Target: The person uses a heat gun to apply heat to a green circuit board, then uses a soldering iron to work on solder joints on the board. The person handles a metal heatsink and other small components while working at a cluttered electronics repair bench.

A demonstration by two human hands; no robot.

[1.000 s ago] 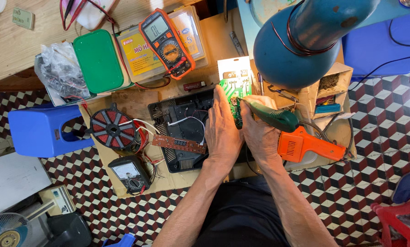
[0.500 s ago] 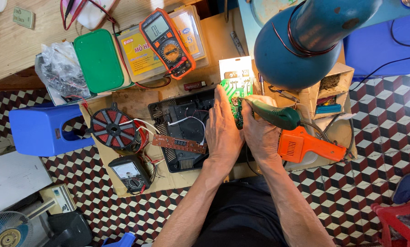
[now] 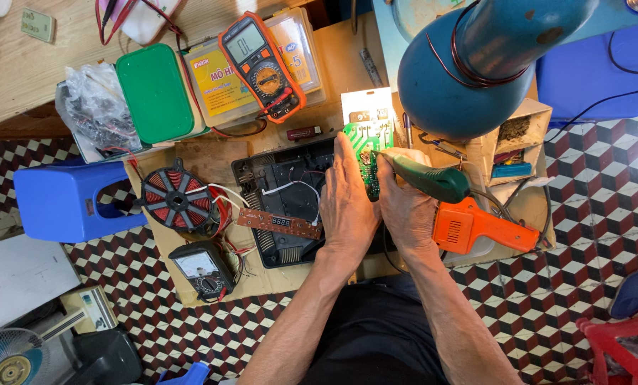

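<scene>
Green circuit board (image 3: pixel 367 153), flat and rectangular, lit bright at its far end, lies on the brown cardboard sheet (image 3: pixel 190 153) at the right edge of an opened black plastic housing (image 3: pixel 283 207).

Left hand (image 3: pixel 347 199): palm down, fingers straight and together, pressed flat along the board's left edge and over the housing; nothing clasped. Right hand (image 3: pixel 404 207): fingers curled around the dark green handle of a soldering iron (image 3: pixel 426 178); its thin metal tip points left and meets the board. Whether the tip touches a joint cannot be told.

Just right of the right hand: orange pistol-shaped tool (image 3: pixel 479 228), smooth plastic, lying on its side.

Inside the housing: narrow reddish-brown display strip (image 3: pixel 279 223) with white wires. Left of it: round coil (image 3: pixel 176 199), copper-red windings on black spokes. Below the coil: small dark analogue meter (image 3: pixel 199 267) with pale dial.

Far side: orange-and-grey digital multimeter (image 3: pixel 262 64) resting on a clear plastic box with a yellow label (image 3: pixel 219 85); green-lidded box (image 3: pixel 155 93); crumpled clear bag (image 3: pixel 94 107).

Blue domed lamp shade (image 3: pixel 468 78), painted metal, overhangs the work from above right. Blue plastic stool (image 3: pixel 62 199) stands on the floor of chequered cube-pattern tiles (image 3: pixel 604 178) at left.
</scene>
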